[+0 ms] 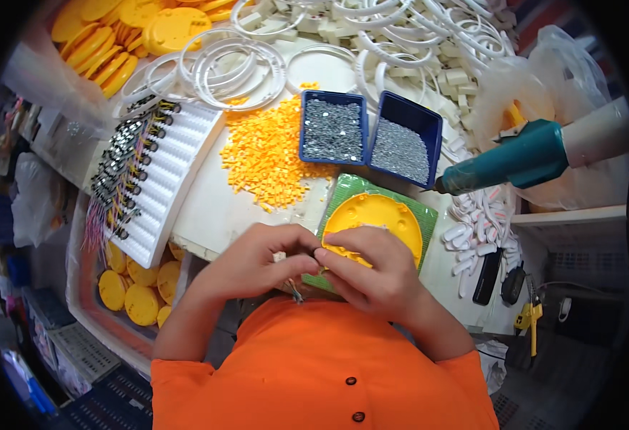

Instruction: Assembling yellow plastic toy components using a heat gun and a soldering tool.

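Observation:
My left hand [268, 259] is closed round a small wired part [279, 256]; a whitish bit shows between the fingers and thin wires hang below. My right hand [375, 276] is pinched, its fingertips meeting those of my left hand. What lies between the right fingertips is too small and covered to make out. Under and beyond my right hand a round yellow plastic shell [403, 223], hollow side up, rests on a green pad [344, 188]. The right fingers hide its near left part.
Loose yellow pieces [264, 150] are heaped beside two blue bins, one of screws [334, 129], one of small metal pieces [400, 149]. A white ridged tray [175, 168] of wired parts stands left. A teal power screwdriver [508, 161] juts in from the right. White rings [239, 72] lie behind.

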Motion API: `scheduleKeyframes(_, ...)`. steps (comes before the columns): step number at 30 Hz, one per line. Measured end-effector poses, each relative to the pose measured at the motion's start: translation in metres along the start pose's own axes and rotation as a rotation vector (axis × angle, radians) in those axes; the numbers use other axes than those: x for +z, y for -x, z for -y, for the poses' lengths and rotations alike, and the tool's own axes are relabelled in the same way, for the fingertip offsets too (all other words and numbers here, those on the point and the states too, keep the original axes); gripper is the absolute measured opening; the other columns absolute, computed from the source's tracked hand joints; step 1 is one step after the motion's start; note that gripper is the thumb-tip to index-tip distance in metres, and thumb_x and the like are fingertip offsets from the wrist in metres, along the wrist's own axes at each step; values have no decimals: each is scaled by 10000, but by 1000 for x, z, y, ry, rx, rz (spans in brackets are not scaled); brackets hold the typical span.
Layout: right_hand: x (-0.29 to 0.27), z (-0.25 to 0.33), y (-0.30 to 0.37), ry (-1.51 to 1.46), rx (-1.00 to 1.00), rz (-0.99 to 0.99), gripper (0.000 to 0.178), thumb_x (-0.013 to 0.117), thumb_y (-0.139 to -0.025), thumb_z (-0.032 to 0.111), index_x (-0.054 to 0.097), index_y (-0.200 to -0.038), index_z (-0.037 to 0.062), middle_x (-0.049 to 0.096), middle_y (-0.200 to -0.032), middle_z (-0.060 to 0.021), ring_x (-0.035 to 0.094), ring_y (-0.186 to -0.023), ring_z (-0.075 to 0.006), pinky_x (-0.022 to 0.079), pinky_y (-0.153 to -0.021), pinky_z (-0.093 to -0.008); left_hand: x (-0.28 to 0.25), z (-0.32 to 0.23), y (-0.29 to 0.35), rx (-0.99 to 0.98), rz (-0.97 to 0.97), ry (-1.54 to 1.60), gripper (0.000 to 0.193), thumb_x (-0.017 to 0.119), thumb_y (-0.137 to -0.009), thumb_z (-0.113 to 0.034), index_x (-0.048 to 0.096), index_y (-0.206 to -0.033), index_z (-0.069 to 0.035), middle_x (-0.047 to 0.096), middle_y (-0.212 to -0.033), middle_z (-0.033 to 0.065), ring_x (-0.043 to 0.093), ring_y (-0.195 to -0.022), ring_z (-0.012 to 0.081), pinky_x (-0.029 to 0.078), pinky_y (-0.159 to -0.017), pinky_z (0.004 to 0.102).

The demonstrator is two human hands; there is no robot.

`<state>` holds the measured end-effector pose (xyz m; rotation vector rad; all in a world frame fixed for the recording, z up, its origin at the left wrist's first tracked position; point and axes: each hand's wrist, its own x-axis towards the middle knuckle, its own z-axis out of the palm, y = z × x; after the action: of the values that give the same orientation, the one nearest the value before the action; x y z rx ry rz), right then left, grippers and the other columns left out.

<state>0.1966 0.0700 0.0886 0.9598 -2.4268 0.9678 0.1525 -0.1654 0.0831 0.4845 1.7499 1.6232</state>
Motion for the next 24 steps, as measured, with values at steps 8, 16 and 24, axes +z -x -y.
scheduleKeyframes(8,5,-11,38,-52,216,53,292,833,-740,86,731,-1013,72,692,-996,-76,677,-838,-257,541,-712,-370,16,21,-38,-45,211,-234,236,697,-973,-172,684,-1141,-7,736,-907,67,665,-775,122,534,-716,293)
scheduleKeyframes(16,17,-36,43,216,206,116,222,806,-761,121,721,-962,79,670,-968,-66,642,-908,-272,500,-808,-409,4,23,-54,317,-170,-672,318,734,-917,-267,686,-1103,-14,691,-1034,160,660,-1013,336,519,-891,413)
scheduleKeyframes(24,31,-37,46,246,345,87,148,785,-801,141,744,-931,84,653,-1035,-89,620,-987,-307,497,-865,-425,-24,7,-106,393,-349,-570,223,733,-906,-214,709,-1037,-36,694,-999,125,671,-979,296,528,-861,394)
